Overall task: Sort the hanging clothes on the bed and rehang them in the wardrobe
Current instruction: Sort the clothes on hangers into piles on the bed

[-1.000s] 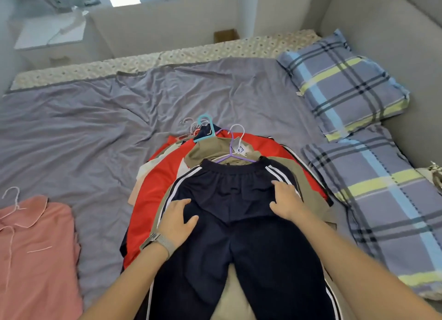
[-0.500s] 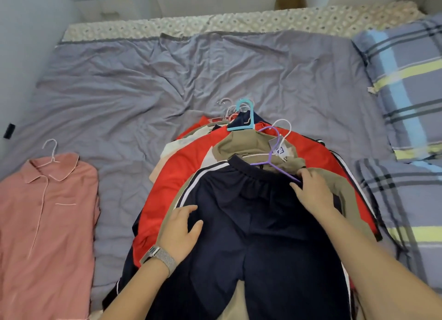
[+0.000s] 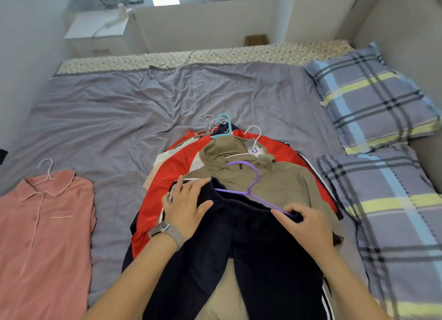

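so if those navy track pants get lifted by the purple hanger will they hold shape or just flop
The navy track pants will probably flop: the waistband bunches where the left hand rests and the right hand grips. They may slide off the thin purple hanger, which looks smooth. Likely light.

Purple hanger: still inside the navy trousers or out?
Partly out. The purple hanger has its hook and one bar bare above the navy trousers waistband; its right end is hidden at the right hand.
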Demonstrator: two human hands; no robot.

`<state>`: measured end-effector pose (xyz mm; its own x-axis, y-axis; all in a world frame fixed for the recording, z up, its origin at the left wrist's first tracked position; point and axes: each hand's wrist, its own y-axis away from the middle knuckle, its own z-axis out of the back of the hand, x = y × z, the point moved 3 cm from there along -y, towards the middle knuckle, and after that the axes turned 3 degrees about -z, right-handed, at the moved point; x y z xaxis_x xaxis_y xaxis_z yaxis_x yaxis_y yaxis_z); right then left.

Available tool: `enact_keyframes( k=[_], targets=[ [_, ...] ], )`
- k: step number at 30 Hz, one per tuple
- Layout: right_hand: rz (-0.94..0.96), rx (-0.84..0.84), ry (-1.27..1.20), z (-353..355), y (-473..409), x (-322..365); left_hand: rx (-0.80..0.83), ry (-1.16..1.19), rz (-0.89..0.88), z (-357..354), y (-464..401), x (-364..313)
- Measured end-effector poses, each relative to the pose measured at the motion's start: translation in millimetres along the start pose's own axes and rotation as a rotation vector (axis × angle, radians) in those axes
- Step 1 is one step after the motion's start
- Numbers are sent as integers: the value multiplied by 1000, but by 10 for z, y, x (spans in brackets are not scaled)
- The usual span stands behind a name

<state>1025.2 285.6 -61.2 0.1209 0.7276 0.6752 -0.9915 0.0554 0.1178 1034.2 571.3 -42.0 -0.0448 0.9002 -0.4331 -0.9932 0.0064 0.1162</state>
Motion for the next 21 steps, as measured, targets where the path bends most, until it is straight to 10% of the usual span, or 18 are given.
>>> enact_keyframes(
  k=[21],
  targets=[
    [7,-513,56,1506,3205,652,-58,177,-370,1068,2775,-909]
  ],
)
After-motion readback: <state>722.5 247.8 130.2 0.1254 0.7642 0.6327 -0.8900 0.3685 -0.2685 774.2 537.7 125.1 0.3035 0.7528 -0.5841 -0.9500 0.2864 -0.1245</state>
